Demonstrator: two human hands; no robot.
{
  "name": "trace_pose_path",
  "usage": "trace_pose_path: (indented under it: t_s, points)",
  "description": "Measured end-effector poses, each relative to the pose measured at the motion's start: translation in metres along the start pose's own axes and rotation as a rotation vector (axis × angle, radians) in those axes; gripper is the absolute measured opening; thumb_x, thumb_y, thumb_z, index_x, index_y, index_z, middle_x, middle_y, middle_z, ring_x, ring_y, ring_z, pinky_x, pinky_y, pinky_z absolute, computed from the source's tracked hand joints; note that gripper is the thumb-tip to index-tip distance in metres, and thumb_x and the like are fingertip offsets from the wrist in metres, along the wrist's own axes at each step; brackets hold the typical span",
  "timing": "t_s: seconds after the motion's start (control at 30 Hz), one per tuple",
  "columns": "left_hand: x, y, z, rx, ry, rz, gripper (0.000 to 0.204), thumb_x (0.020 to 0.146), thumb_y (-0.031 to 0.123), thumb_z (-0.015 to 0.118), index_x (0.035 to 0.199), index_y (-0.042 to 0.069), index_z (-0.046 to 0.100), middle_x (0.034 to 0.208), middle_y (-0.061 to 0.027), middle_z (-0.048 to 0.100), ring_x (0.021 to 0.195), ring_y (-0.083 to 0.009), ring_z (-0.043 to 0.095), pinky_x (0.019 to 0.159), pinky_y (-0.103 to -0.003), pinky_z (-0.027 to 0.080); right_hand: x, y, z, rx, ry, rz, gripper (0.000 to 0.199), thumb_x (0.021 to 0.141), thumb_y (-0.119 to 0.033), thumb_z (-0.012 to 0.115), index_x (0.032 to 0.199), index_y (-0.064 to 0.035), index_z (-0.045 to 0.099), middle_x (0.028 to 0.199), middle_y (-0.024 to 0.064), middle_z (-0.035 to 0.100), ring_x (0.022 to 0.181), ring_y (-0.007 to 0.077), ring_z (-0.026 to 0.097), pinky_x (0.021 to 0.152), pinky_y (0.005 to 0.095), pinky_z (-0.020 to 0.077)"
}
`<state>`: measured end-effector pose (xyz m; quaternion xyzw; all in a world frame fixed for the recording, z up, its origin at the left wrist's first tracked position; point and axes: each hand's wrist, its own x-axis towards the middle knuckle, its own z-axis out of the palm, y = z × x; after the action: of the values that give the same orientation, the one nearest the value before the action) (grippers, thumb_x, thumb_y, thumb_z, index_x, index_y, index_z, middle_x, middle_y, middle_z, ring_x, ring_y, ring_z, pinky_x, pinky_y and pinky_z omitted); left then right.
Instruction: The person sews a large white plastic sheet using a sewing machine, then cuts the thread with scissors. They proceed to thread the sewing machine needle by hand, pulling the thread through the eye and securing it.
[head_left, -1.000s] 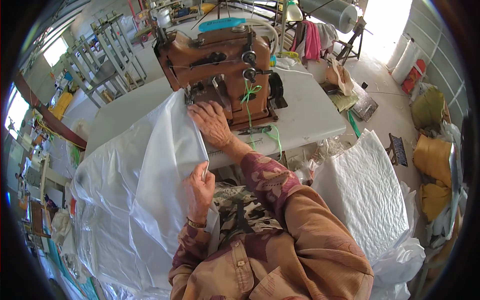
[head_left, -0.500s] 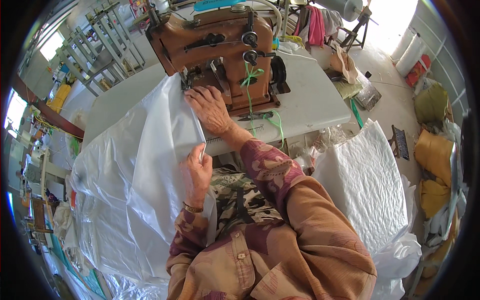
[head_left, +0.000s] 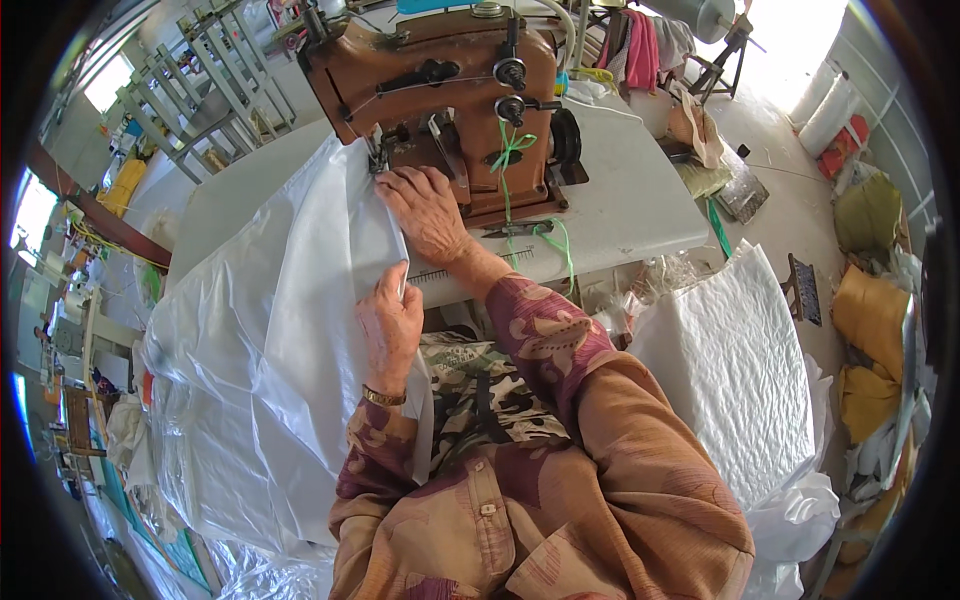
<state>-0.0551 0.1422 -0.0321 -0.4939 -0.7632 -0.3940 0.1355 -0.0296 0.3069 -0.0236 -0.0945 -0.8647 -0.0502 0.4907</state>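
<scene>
Your left hand [head_left: 390, 325] had its grip clamped on the folded edge of the smooth, glossy white sheet [head_left: 260, 350], which draped across the pale tabletop [head_left: 640, 190] up to the brown sewing machine [head_left: 440, 70]. Your right hand [head_left: 430, 220] lay along that edge near the presser foot [head_left: 377, 155]; whether its grip was closed, I couldn't tell. Crinkled white material [head_left: 725, 360] lay at your right. Across the workshop's grey floor [head_left: 775, 215], a bulging olive sack [head_left: 867, 212] stood near the wall, contents hidden.
</scene>
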Motion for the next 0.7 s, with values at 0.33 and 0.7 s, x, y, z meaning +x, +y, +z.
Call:
trace_pose_path:
  t_s: [0.33,0.7]
  points:
    - [0.001,0.003,-0.001,0.045,-0.055,-0.018,0.029,0.078,0.003,0.060,0.107,0.004,0.062,0.085,-0.0181,0.067,0.074,-0.0366,0.065,0.065,-0.045,0.051,0.003,0.000,-0.002,0.019,-0.023,-0.002,0.037,0.080,-0.017,0.051,0.115,-0.0050,0.055,0.123,0.0071,0.055,0.118,0.0250,0.047,0.103,0.0418,0.0318]
    - [-0.005,-0.001,0.001,0.112,-0.022,0.027,0.028,0.078,0.005,0.060,0.106,0.004,0.063,0.084,-0.0180,0.067,0.074,-0.0364,0.065,0.067,-0.046,0.051,0.001,-0.001,-0.004,0.006,-0.040,-0.023,0.043,0.080,-0.019,0.051,0.120,-0.0041,0.054,0.128,0.0083,0.054,0.122,0.0256,0.045,0.106,0.0423,0.0304]
